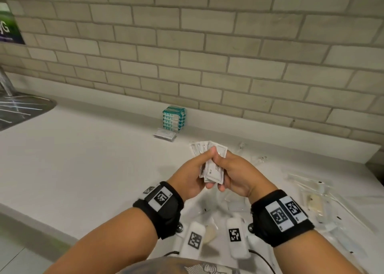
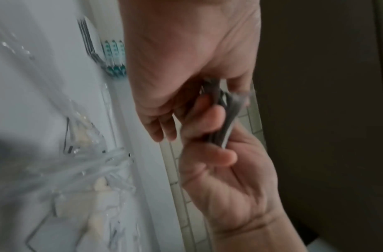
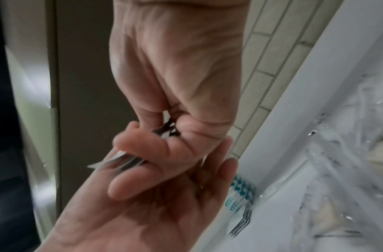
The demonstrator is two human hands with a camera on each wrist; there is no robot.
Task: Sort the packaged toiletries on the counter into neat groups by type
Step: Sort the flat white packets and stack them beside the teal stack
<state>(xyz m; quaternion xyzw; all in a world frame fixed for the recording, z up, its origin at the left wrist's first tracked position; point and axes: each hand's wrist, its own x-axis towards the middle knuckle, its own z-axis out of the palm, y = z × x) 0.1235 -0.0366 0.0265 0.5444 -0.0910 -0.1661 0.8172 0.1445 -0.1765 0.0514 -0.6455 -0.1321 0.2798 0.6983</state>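
Note:
Both hands hold a fanned bunch of white sachets above the white counter. My left hand grips the bunch from the left, thumb on top. My right hand pinches the front sachet from the right. In the left wrist view, the left hand and right hand close on the sachets edge-on. The right wrist view shows the right hand and left hand around the sachets. Against the wall stands a stack of teal boxes, with a flat pile of white sachets before it.
Clear-wrapped toiletries lie scattered on the counter's right part, and more sit under my wrists. A metal sink is at the far left. The tiled wall runs along the back. The counter's front edge runs at the lower left.

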